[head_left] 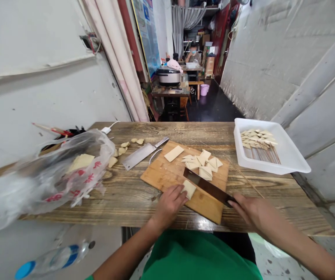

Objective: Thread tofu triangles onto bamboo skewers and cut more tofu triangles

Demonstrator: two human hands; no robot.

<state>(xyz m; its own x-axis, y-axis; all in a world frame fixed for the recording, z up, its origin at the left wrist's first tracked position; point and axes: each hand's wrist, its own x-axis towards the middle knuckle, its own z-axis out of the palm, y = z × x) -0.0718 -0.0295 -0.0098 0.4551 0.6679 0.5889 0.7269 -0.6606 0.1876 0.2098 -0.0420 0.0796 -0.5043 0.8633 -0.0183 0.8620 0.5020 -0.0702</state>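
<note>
My left hand (169, 202) rests on the near edge of a wooden cutting board (167, 175), fingers curled and pressing down a pale square slice of tofu (189, 189). My right hand (250, 210) is closed round the handle of a dark-bladed knife (206, 187), whose blade lies across the board right beside that slice. A pile of cut triangular pieces (204, 162) and one rectangular slab (173, 153) lie farther back on the board.
A second cleaver (142, 154) lies left of the board. A plastic bag (68, 171) with tofu sits at the left. A white tray (290, 155) of skewered pieces stands at the right, loose skewers (244, 175) beside it. A person sits far back.
</note>
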